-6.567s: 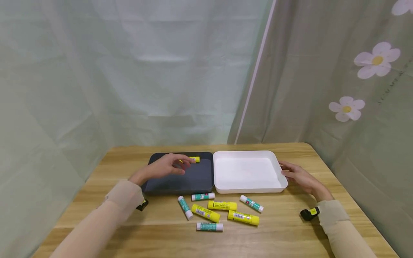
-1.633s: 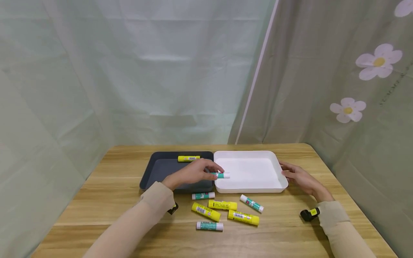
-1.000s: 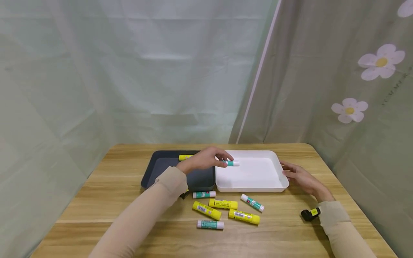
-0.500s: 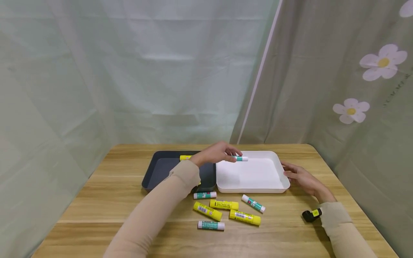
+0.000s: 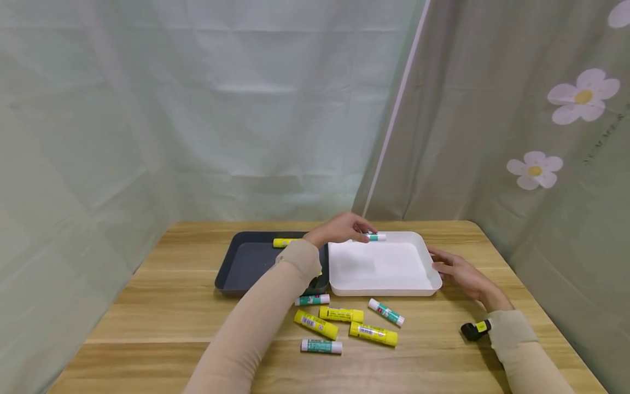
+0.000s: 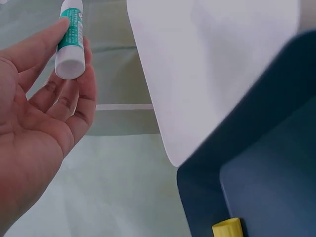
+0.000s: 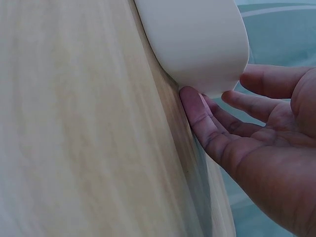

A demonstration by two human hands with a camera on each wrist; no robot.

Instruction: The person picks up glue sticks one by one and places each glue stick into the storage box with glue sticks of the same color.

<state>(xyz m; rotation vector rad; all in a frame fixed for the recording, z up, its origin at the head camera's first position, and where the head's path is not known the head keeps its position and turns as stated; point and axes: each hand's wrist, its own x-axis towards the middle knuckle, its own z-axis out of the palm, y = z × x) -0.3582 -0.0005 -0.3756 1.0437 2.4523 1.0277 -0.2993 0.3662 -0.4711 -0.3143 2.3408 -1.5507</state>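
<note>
By the far rim of the white tray, I record the left hand pinching a green-labelled glue stick, shifted farther back, still unplaced; relaxed right hand touches the tray.

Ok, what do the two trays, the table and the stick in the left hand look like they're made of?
White tray: probably plastic, satin; smooth rounded wall, soft sheen. Dark tray: likely plastic or coated metal, matte; even colour leaves it open. Table: wood or wood-look laminate, low sheen; grain streaks show. Held stick: seemingly plastic tube, smooth white ends, green printed label.
</note>
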